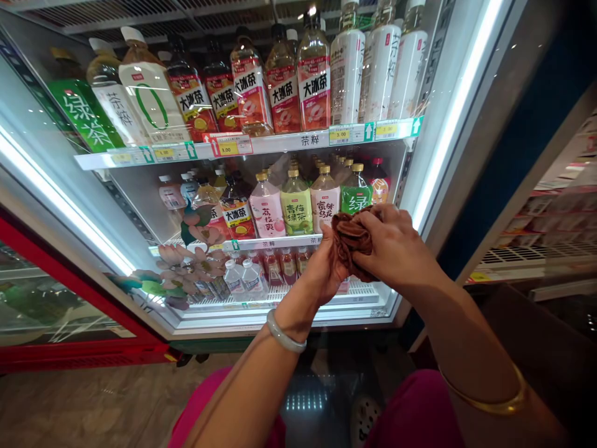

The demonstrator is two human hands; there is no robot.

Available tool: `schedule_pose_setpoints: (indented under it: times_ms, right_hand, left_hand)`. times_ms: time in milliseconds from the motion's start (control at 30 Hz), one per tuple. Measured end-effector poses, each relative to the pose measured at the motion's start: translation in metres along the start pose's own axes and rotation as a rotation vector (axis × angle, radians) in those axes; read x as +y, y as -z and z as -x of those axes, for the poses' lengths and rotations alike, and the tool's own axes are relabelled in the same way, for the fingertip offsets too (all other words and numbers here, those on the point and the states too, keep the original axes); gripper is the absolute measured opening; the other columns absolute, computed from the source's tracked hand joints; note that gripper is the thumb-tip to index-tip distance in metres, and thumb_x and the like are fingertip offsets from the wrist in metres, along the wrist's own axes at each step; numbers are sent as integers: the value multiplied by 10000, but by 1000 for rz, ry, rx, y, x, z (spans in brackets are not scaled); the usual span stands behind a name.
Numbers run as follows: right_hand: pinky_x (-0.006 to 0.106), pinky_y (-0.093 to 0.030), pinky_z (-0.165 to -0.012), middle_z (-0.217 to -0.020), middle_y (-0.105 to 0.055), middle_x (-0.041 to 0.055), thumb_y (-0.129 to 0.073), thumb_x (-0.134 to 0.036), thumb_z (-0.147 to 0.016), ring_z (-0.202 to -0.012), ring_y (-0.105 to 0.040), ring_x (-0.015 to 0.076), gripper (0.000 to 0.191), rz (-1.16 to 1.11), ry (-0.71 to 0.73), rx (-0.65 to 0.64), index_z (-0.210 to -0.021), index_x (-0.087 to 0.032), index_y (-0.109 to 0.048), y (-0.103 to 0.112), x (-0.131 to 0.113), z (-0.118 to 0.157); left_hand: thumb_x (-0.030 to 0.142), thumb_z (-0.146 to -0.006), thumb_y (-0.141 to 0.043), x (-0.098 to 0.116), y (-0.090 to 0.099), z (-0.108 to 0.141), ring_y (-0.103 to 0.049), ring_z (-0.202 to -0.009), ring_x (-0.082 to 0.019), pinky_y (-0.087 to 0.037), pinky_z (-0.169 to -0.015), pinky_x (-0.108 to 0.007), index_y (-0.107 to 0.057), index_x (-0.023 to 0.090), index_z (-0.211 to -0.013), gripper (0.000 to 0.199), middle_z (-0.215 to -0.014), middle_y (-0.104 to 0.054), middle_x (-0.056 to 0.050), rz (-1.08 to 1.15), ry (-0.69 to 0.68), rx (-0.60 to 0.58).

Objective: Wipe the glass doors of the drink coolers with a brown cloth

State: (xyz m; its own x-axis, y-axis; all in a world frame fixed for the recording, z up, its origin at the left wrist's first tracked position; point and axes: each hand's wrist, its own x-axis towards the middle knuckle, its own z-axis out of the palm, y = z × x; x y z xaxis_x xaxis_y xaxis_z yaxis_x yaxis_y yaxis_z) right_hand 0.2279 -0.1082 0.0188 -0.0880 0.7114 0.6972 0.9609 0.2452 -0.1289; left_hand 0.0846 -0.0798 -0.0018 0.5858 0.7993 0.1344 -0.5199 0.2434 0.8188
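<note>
A crumpled brown cloth (352,239) is bunched between my two hands, in front of the lit drinks fridge. My right hand (389,246) is closed over its right side, fingers curled into the folds. From the left, my left hand (326,267) grips the cloth's edge with the thumb pointing up; its other fingers are partly hidden. Behind the cloth stand a green-labelled bottle (357,190) and a peach-labelled bottle (325,196) on the middle shelf. I cannot tell whether the cloth touches anything besides my hands.
Rows of tea bottles (314,81) fill the upper shelf (280,144), which carries price tags. Small clear bottles (254,278) stand lower down. Flower decorations (191,267) show at the left. A red-framed cabinet (84,354) is at left, and more store shelving (527,255) at right.
</note>
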Motion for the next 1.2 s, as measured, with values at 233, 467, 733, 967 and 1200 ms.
schedule_pose_setpoints:
  times_ms: [233,467,733,967,1200]
  right_hand:
    - [489,-558,-960,-1262,-623,76,-667,-126,-734,-1174,-573,304,575,-99,88,18,-1279,-303,-627,2,-22,-2]
    - [510,-469,-1033,-1260,-622,103,-680,-189,-762,-1217,-574,330,471,-43,-162,704,-1224,-278,-657,-9,38,-14]
    - [613,-282,-1236,-1598,-380,193,-737,-323,-798,-1501,-345,413,835,-7,-91,751,-1548,-250,-379,-58,53,-8]
    - [631,-347,-1210,-1571,-433,63,-588,-309,-929,-1508,-359,317,582,29,235,621,-1485,-381,-431,-84,28,8]
    - [678,-239,-1228,-1647,-303,221,-738,-268,-811,-1513,-293,492,738,56,-175,744,-1503,-226,-482,-45,63,5]
  left_hand:
    - [742,-960,-408,12,-3,5,-540,-1414,-289,-482,-1161,-437,-651,202,-1346,707,-1357,-700,-90,-112,-203,-17]
    - [717,-993,-306,18,4,15,-426,-1499,-246,-310,-1275,-479,-558,308,-1451,664,-1549,-537,-57,-1054,-640,224]
    - [629,-1030,-280,-6,28,-4,89,-1616,-254,32,-1308,-579,-92,312,-1657,727,-1754,-38,-79,-1569,-815,146]
    - [719,-985,-208,-16,44,-19,81,-1615,-272,50,-1301,-572,13,232,-1661,863,-1743,-31,-156,-1674,-837,190]
    - [674,-996,-313,-13,45,-14,88,-1613,-270,35,-1304,-571,-14,226,-1663,857,-1739,-38,-153,-1760,-831,204]
